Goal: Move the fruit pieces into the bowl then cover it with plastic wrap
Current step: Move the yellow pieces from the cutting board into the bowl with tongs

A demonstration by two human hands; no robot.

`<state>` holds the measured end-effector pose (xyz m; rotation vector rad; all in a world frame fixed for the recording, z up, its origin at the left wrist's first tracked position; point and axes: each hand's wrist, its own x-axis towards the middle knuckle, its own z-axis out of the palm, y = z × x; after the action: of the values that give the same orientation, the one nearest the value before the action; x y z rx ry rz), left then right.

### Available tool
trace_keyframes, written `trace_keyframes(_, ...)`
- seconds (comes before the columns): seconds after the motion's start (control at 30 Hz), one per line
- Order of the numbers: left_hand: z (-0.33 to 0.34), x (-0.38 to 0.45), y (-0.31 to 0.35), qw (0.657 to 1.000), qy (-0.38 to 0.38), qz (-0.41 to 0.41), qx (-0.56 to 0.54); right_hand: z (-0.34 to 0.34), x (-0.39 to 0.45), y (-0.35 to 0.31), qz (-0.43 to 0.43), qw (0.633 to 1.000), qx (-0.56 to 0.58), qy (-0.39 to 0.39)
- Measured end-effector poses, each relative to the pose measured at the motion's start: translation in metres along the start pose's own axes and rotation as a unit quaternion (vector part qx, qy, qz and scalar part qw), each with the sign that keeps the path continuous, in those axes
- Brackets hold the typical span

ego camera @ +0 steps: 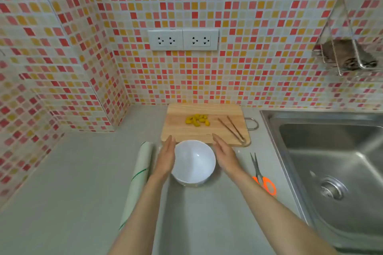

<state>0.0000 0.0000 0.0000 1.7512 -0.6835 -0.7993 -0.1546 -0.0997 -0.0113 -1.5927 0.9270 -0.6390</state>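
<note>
With the left hand (165, 156) and right hand (224, 154) flat and released on either side of the empty bowl (193, 161), and the fruit pieces (196, 120) on the cutting board (176, 130), a careless nudge could slide the bowl across the surface (83, 172).

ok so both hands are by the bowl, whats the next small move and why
Probably reach the right hand forward to pick up the wooden tongs on the cutting board. The white bowl is empty and sits right in front of the board, the yellow fruit pieces are all on the board, and both hands, the left hand included, are open and hold nothing.
</note>
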Motion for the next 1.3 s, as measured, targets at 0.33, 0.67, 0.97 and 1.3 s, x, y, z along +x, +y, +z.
trace_keyframes(0.33, 0.009, -0.016, -0.017, 0.975, 0.058, -0.044, -0.211, 0.03, -0.017, 0.017, 0.048, 0.984, 0.166, 0.044)
trace_keyframes(0.67, 0.019, -0.017, -0.031, 0.952, 0.115, -0.048, -0.278, 0.033, -0.01, 0.024, 0.005, 0.995, 0.094, 0.04)
trace_keyframes(0.97, 0.027, -0.012, -0.031, 0.953, 0.133, -0.031, -0.271, -0.046, 0.078, 0.006, 0.003, 0.89, -0.409, 0.201)
trace_keyframes(1.3, 0.032, -0.006, -0.033, 0.958, 0.127, -0.019, -0.257, -0.049, 0.1, 0.027, -0.029, 0.903, -0.399, 0.156)
